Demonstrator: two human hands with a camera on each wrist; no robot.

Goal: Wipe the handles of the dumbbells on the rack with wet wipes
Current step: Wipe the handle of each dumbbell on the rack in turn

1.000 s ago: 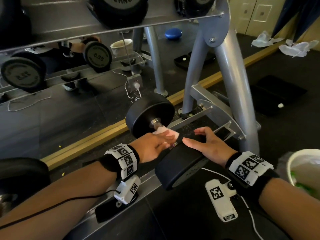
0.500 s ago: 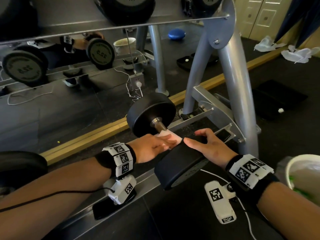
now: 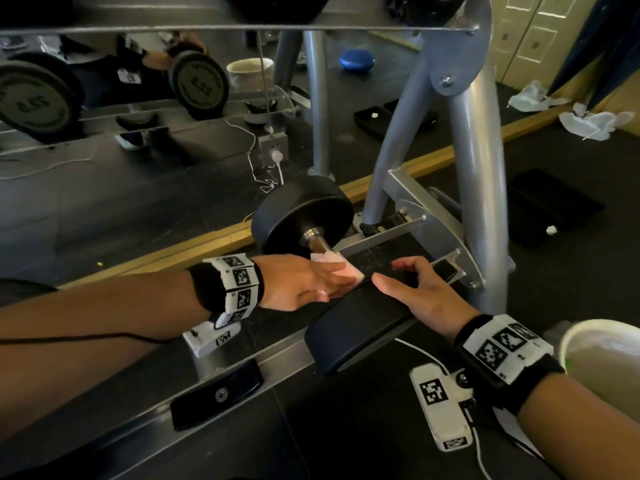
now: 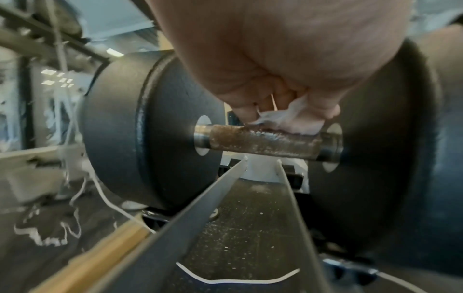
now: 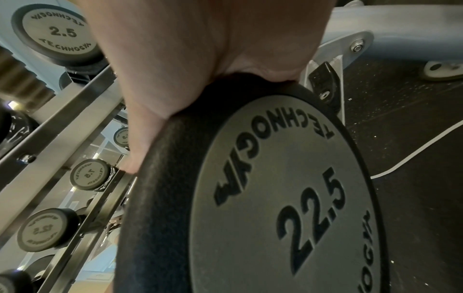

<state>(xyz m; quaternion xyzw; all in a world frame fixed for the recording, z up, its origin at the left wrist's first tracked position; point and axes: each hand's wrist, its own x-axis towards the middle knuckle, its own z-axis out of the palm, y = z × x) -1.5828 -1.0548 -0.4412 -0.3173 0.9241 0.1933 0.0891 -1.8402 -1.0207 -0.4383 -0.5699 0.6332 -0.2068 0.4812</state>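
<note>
A black 22.5 dumbbell (image 3: 301, 216) lies across the lowest rails of the grey rack (image 3: 481, 202). My left hand (image 3: 311, 282) grips a white wet wipe (image 3: 332, 265) wrapped over the near part of the worn metal handle (image 4: 263, 142), close to the front weight. In the left wrist view the wipe (image 4: 295, 119) is bunched under my curled fingers on top of the bar. My right hand (image 3: 422, 289) rests on top of the front weight head (image 3: 356, 327), with spread fingers. The right wrist view shows my palm on the rubber rim above the 22.5 end plate (image 5: 288, 190).
A mirror behind the rack reflects other dumbbells (image 3: 34, 98). A white bin (image 3: 602, 358) stands at the lower right. Crumpled white wipes (image 3: 595, 123) lie on the floor at the far right. A white cable (image 3: 277, 174) hangs behind the rear weight. Small 2.5 dumbbells (image 5: 57, 33) sit on upper shelves.
My left hand with the wipe has stayed on the handle, shifting only slightly along it. The right hand keeps its place on the front weight. The head view has drifted a little.
</note>
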